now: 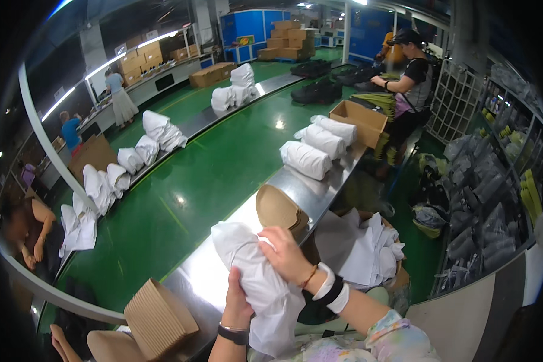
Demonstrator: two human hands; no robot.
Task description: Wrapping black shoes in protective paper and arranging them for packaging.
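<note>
A white paper-wrapped bundle [250,259] is tilted up in front of me, above the near metal ledge [193,274]. My left hand [238,301] is closed round its lower left side, thumb upward along the paper. At the upper right of the bundle, my right hand [283,256] pinches the paper with bent fingers. The wrapping hides what is inside. Just beyond my right hand lie brown moulded cardboard pieces [277,205]. A nested stack of similar brown pieces [160,320] stands left of my left forearm. White paper sheets [356,247] fill a carton to my right.
Three wrapped bundles [306,160] and an open carton [362,120] sit farther along the ledge. Across the green belt [187,181], several bundles [99,187] line the far ledge. Black shoes [317,90] lie ahead near a person [416,78]. A loaded rack [482,223] stands right.
</note>
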